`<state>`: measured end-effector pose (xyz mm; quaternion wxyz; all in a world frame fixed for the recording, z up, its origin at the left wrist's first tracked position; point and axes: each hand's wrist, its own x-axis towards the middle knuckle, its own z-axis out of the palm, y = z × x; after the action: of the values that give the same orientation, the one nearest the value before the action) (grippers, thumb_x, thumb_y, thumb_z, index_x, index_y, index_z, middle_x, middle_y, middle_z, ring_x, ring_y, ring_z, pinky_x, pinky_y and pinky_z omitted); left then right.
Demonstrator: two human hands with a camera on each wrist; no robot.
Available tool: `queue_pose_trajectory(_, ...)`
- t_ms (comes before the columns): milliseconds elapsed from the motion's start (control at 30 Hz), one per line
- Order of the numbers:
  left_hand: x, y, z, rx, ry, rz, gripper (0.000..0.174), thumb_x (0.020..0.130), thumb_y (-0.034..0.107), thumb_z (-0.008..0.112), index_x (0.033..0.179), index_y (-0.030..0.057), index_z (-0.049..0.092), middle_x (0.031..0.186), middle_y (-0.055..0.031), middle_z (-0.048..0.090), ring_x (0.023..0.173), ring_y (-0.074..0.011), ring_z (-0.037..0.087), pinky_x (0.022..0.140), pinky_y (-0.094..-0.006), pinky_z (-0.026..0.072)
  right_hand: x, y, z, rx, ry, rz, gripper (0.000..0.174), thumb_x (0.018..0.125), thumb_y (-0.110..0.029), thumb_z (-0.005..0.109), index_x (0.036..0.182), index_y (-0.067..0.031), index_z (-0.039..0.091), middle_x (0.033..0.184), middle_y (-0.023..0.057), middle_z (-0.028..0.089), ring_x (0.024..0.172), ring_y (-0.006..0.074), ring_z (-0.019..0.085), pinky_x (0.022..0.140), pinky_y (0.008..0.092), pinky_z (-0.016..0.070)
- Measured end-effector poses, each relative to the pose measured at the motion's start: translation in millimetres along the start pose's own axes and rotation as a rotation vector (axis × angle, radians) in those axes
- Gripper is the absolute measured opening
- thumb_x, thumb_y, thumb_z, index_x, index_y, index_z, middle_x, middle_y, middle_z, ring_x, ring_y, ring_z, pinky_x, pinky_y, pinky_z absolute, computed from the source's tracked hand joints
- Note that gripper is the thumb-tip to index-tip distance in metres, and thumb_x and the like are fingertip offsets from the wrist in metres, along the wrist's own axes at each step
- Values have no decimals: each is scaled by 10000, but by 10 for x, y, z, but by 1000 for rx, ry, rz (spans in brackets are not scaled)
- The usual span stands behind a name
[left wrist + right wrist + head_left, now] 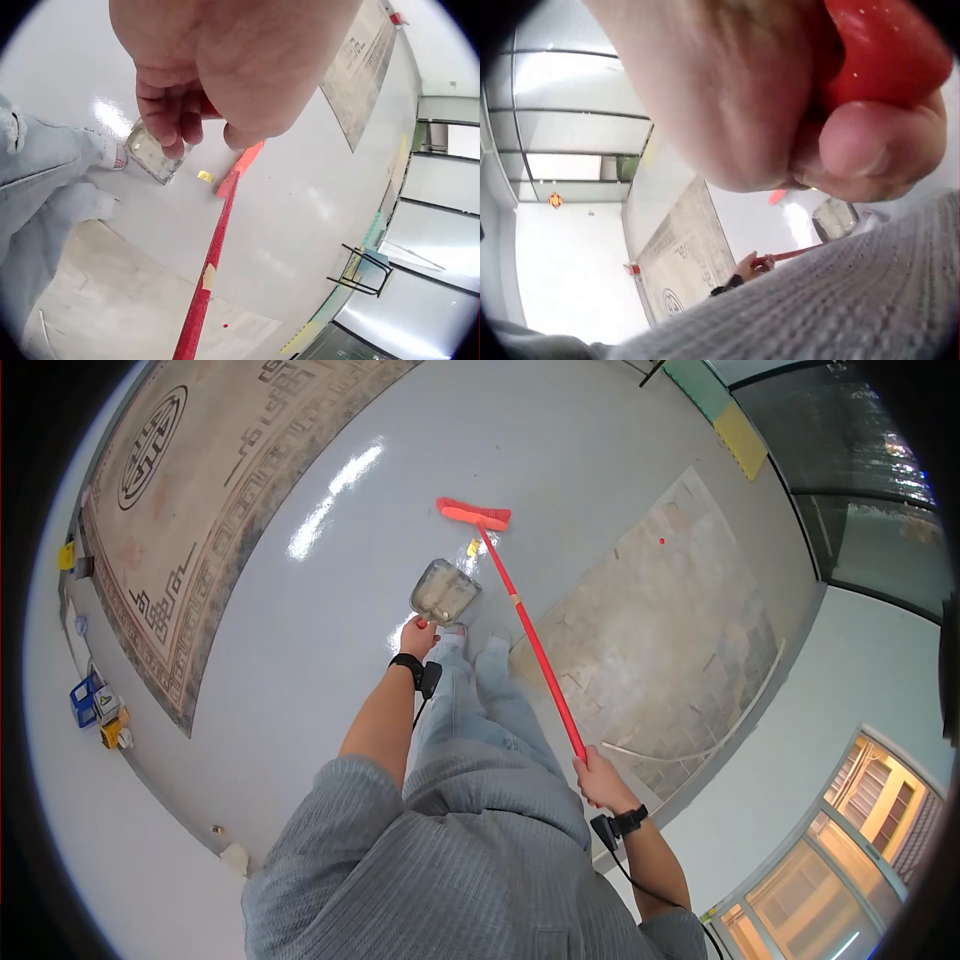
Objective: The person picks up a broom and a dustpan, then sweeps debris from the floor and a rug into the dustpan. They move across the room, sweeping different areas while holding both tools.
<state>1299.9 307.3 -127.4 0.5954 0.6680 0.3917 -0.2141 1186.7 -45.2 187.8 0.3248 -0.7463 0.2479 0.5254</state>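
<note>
The left hand point(418, 638) curls its fingers round the handle of a grey, dirt-stained dustpan point(445, 595), low in front of the feet. A bit of this handle shows red at the fingers in the left wrist view. Near its end, the long red pole point(545, 660) of a broom is gripped by the right hand point(605, 780). The red broom head point(462, 513) lies on the floor beyond the dustpan, apart from it. Between the two sits a small yellow scrap point(473, 547), also visible in the left wrist view point(205, 176).
A patterned mat point(200, 480) covers the floor at left; a worn tiled patch point(660, 640) with a small red dot point(661, 541) lies at right. Blue and yellow items point(97, 702) stand by the left wall. A black-framed chair point(360, 270) is near the glass panels.
</note>
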Motion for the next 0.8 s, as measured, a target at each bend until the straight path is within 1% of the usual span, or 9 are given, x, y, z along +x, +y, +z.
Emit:
queue_pose_trajectory(100, 100, -83, 45, -76, -141, -43, 171, 890, 160, 575, 896, 0, 514, 737, -67, 570, 606, -168, 634, 485, -261, 504, -308, 114, -54, 271, -134, 73, 203, 990, -261, 435, 1025, -62, 445, 581, 16, 457, 390, 116, 413, 339, 280, 314)
queue_pose_trajectory(167, 184, -114, 72, -62, -154, -49, 184, 895, 172, 576, 922, 5, 505, 738, -66, 571, 603, -168, 631, 486, -262, 504, -526, 122, -183, 518, -258, 158, 178, 998, -258, 449, 1030, -86, 481, 582, -41, 371, 405, 69, 314, 349, 247, 242)
queue_pose_trajectory(333, 193, -130, 109, -59, -190, -92, 239, 907, 201, 576, 1005, 2, 488, 739, -62, 574, 594, -165, 626, 486, -267, 504, -1077, 217, -302, 628, -248, 186, 205, 990, -274, 493, 1010, -80, 554, 588, -59, 368, 434, 35, 315, 369, 222, 241)
queue_pose_trajectory(500, 294, -173, 86, -68, -177, -94, 342, 897, 208, 577, 1149, -18, 529, 769, -81, 607, 611, -182, 645, 491, -285, 514, -1279, 294, -162, 488, -99, 141, 181, 981, -243, 525, 1025, -77, 582, 579, -58, 413, 444, 38, 356, 386, 210, 272)
queue_pose_trajectory(600, 210, -178, 22, 314, 51, 73, 291, 853, 249, 581, 981, -12, 587, 810, -161, 659, 669, -279, 671, 629, -375, 529, -1128, 233, -56, 408, -51, 110, 188, 971, -229, 533, 1022, -54, 581, 573, -16, 474, 453, 80, 441, 418, 247, 345)
queue_pose_trajectory(633, 207, -186, -23, 444, 176, 137, 334, 833, 281, 575, 951, -27, 627, 887, -209, 673, 809, -345, 665, 751, -414, 516, -1011, 210, 16, 245, 57, -48, 181, 968, -217, 526, 1004, -46, 572, 569, -9, 481, 452, 86, 448, 424, 259, 356)
queue_pose_trajectory(667, 178, -213, -57, 444, 181, 134, 334, 833, 281, 575, 951, -27, 627, 887, -209, 673, 809, -345, 665, 751, -414, 516, -945, 183, 64, 81, 165, -200, 174, 966, -205, 519, 987, -37, 562, 564, -1, 489, 452, 92, 456, 430, 271, 368)
queue_pose_trajectory(733, -53, -15, -132, 520, 303, 194, 350, 829, 287, 588, 976, -26, 641, 908, -208, 674, 888, -366, 645, 796, -430, 505, -817, 152, 50, 48, 165, -194, 182, 954, -195, 520, 968, -17, 553, 573, 30, 529, 477, 119, 507, 471, 301, 407)
queue_pose_trajectory(800, -169, 29, -264, 554, 291, 142, 353, 826, 285, 594, 995, -20, 650, 911, -208, 675, 900, -362, 644, 813, -426, 503, -660, 277, 51, -73, 261, -357, 177, 959, -195, 512, 956, -22, 553, 569, 22, 519, 468, 109, 502, 453, 288, 392)
